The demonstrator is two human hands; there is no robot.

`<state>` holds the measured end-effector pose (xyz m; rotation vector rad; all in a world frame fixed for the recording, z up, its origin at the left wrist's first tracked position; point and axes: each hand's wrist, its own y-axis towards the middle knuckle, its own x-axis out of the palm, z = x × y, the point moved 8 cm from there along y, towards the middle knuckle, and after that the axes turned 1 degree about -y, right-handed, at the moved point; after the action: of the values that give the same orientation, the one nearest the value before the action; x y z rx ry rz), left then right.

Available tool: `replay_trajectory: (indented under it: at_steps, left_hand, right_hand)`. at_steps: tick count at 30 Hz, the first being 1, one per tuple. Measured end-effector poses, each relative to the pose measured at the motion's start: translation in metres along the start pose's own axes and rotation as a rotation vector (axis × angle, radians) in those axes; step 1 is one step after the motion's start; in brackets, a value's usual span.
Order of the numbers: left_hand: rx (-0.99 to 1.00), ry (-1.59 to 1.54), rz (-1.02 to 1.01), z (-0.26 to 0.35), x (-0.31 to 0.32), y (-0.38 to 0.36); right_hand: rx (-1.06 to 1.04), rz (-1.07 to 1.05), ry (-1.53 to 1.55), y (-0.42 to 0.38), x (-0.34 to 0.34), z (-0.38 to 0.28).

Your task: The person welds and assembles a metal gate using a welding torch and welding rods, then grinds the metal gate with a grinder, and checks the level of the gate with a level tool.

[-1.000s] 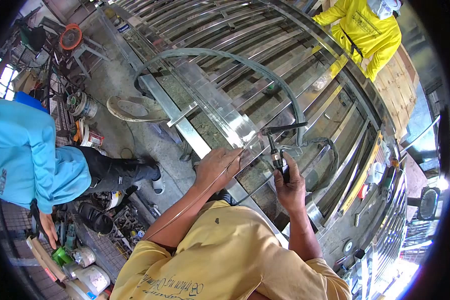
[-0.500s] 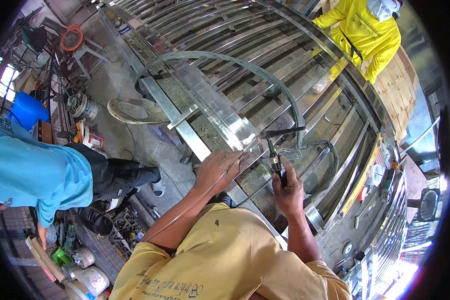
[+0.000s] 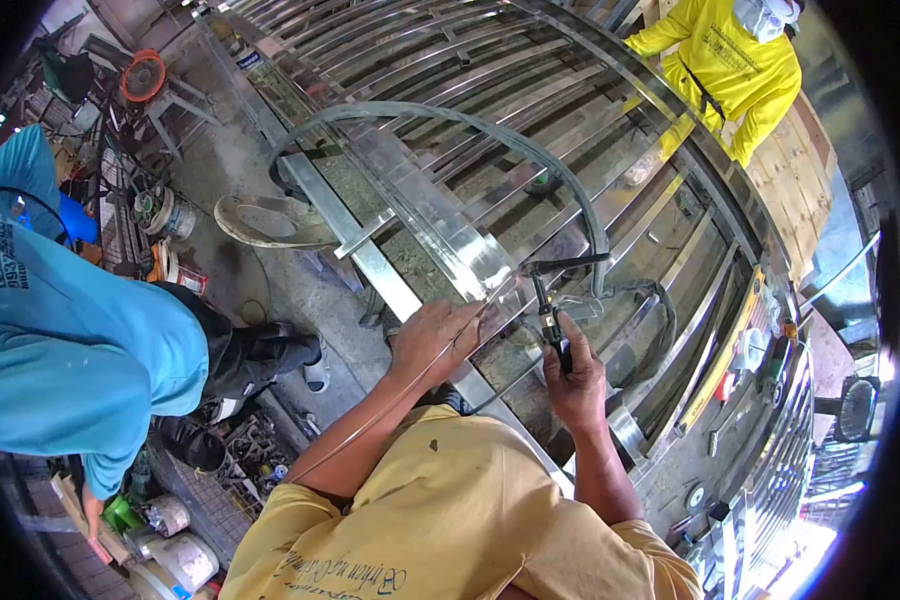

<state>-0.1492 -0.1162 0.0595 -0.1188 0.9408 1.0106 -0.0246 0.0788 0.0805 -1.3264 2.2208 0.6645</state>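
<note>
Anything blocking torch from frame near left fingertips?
Nothing visible stands between the welding torch and the metal frame there. The left hand sits beside the spot; the thick hose runs by the torch's far end.

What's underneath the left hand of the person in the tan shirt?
A silver metal bar shows on both sides of the left hand, so it probably runs beneath. The hand covers that stretch, so I can't see what the palm touches.
</note>
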Motion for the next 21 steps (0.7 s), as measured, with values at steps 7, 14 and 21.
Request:
replay_trajectory:
  at_steps: [7,14,21]
  left_hand:
    - [-0.002,-0.027,0.009,-0.0011,-0.0003,0.0008]
    - [0.0,0.005,-0.007,-0.0038,0.003,-0.0007]
    - [-0.066,0.015,-0.075,0.0002,0.0011,0.0009]
  right_hand:
    - [-0.007,0.016,-0.012,-0.0013,0.0021,0.0032]
    - [0.024,0.002,-0.019,-0.0029,0.0012,0.0006]
    - [-0.001,0.013,-0.038,-0.0027,0.002,0.0028]
